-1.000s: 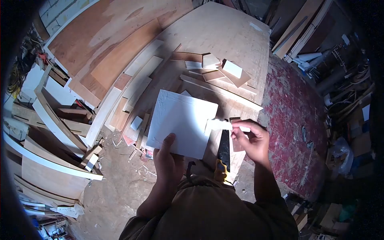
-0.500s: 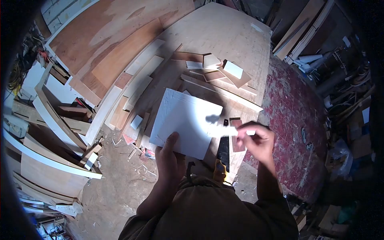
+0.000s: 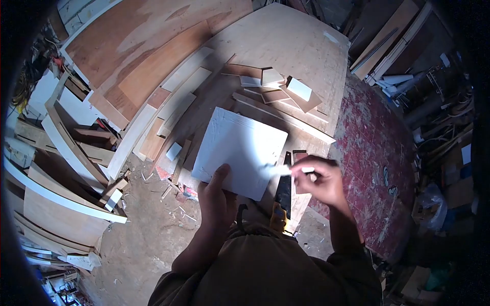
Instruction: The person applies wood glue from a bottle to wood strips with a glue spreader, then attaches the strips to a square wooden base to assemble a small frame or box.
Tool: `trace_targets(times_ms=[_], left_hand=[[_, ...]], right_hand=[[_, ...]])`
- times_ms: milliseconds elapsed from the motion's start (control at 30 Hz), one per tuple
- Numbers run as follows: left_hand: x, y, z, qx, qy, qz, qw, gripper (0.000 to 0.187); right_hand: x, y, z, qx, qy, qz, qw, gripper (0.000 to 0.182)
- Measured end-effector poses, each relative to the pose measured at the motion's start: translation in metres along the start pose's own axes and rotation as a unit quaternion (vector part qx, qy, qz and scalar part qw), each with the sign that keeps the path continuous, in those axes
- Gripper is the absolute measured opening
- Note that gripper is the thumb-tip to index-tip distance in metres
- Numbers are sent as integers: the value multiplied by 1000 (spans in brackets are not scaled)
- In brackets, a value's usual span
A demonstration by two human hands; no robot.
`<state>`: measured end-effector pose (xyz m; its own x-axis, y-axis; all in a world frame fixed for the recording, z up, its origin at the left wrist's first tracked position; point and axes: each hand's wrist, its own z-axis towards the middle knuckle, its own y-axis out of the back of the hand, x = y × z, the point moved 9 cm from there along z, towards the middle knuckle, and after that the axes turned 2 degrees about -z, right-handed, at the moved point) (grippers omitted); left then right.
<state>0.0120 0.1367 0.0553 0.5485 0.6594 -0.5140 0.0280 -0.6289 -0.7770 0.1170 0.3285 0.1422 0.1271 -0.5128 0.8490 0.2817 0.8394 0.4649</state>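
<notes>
My left hand (image 3: 216,198) grips a white square panel (image 3: 239,150) by its near left corner, thumb on top and fingers hidden underneath. The panel is tilted toward me under a bright patch of light. Between the thumb and fingers of my right hand (image 3: 323,181) is a slim white stick-like tool (image 3: 282,170), its kind blurred by motion. Its tip overlaps the right edge of the panel in this view. Below the tool lies a handsaw (image 3: 284,198) with a black blade and yellow handle. A reddish-brown wooden piece (image 3: 300,186) lies beside the saw, partly behind my right hand.
Wood offcuts and a small white block (image 3: 299,89) lie farther back on the plywood worktop (image 3: 286,35). A long wooden strip (image 3: 286,118) crosses it. Planks (image 3: 176,94) are stacked on the left. To the right is a worn red surface (image 3: 372,153). Curved white-edged boards (image 3: 66,201) stand at far left.
My right hand has moved slightly left and down, bringing the white tool's tip over the panel's right edge. The left hand still holds the panel, which has shifted slightly.
</notes>
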Motion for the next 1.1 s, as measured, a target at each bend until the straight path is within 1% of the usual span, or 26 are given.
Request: trace_targets(times_ms=[33,67,133,200,233,267,333,400,467,533,567,600,667,700,733,800,833,867,933,967,1000,1067,1100], left_hand=[[-1,0,-1,-5,-7,2,1000,38],[-1,0,-1,-5,-9,1,1000,38],[-3,2,0,-18,-15,5,1000,37],[-4,3,0,-17,-14,2,1000,37],[-4,3,0,-14,-13,1,1000,38],[-4,3,0,-15,-13,1,1000,38],[-4,1,-1,-5,-10,-2,1000,38],[-1,6,1,-12,-7,2,1000,39],[-1,7,2,-19,-7,6,1000,39],[-5,5,0,-20,-23,8,999,39],[-6,5,1,-22,-23,8,999,39],[-6,5,1,-17,-22,14,1000,40],[-5,4,1,-11,-18,21,1000,41],[-5,4,2,-10,-17,24,1000,41],[-5,4,2,-9,-18,26,999,40],[-5,5,3,-13,-16,24,999,40],[-4,6,3,-17,-12,24,999,40],[-4,6,3,-18,-13,24,999,40],[-5,3,3,-13,-19,-4,1000,41],[-5,3,3,-13,-18,-4,1000,41],[-6,2,2,-11,-19,-1,1000,41],[-6,0,2,-8,-21,0,1000,42],[-6,1,2,-12,-23,-4,1000,42]], right_hand=[[-9,9,-1,-66,-34,28,997,19],[-15,17,-3,-105,-51,43,992,18],[-10,23,-4,-130,-71,59,987,19],[1,8,-4,-16,2,88,996,20],[14,-1,-1,23,57,30,998,20],[24,-6,3,21,113,-22,993,19],[3,0,5,10,-9,-15,1000,18],[-25,15,1,-111,-60,57,990,19],[-21,22,0,-128,-79,57,987,19],[-9,5,-4,-19,-44,124,991,19],[11,-6,-1,58,36,101,993,19],[26,-11,2,58,101,22,993,20],[16,-13,4,46,89,-34,994,20],[1,-6,3,10,-6,19,1000,19],[-2,4,3,-50,-19,-24,998,17],[-10,14,-1,-117,-60,52,990,16],[-13,11,-7,-56,-71,62,994,19],[0,2,-4,5,28,102,994,22],[24,-21,1,113,92,36,989,22],[24,-22,1,75,100,-17,992,21],[9,-18,0,61,54,-5,997,19],[-3,-1,0,-34,-27,40,998,18],[-13,5,-3,-72,-74,35,994,18]])
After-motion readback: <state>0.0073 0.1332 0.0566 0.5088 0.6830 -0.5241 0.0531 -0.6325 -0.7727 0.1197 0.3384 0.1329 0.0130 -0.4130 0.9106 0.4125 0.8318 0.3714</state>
